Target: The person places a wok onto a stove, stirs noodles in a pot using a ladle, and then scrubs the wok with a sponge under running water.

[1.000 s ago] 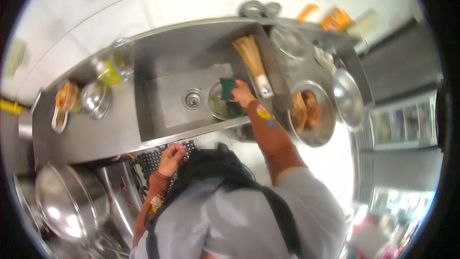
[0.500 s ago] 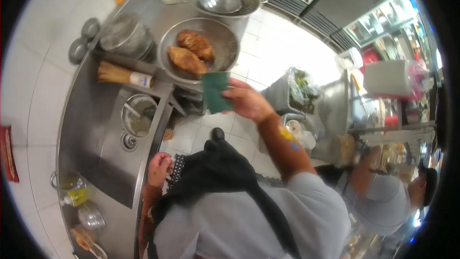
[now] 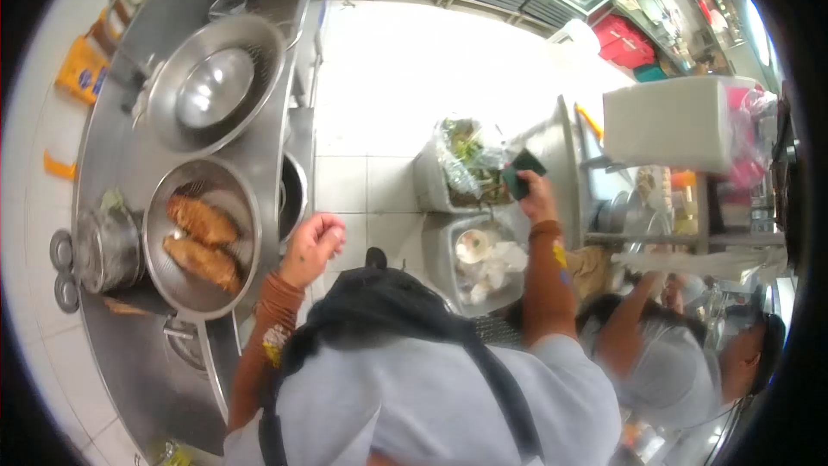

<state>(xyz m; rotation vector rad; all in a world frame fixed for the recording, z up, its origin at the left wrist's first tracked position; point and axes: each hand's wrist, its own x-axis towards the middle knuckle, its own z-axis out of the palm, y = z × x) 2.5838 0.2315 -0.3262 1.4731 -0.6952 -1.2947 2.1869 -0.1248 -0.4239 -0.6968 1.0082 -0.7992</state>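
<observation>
My right hand (image 3: 541, 200) is closed on a dark green scouring pad (image 3: 523, 174), held out over the floor near the bins. My left hand (image 3: 309, 252) hovers beside the counter edge, fingers loosely bent and nothing visible in it. To its left, a metal colander (image 3: 247, 272) on the counter holds two browned pieces of food that look like fried meat (image 3: 203, 223). Behind that stands a larger perforated pan (image 3: 267, 91) with a shiny metal bowl (image 3: 216, 86) inside.
A bin of leafy greens and plastic (image 3: 466, 151) and a grey bin with white waste (image 3: 487, 263) stand ahead on the tiled floor. A co-worker (image 3: 655, 362) is close on my right, beside a shelf with a white container (image 3: 664, 125). A pot (image 3: 108, 250) sits left.
The view has turned right. My right hand has carried the green scouring pad away from the colander toward the bins. My left hand has risen from beside the sink to near the colander.
</observation>
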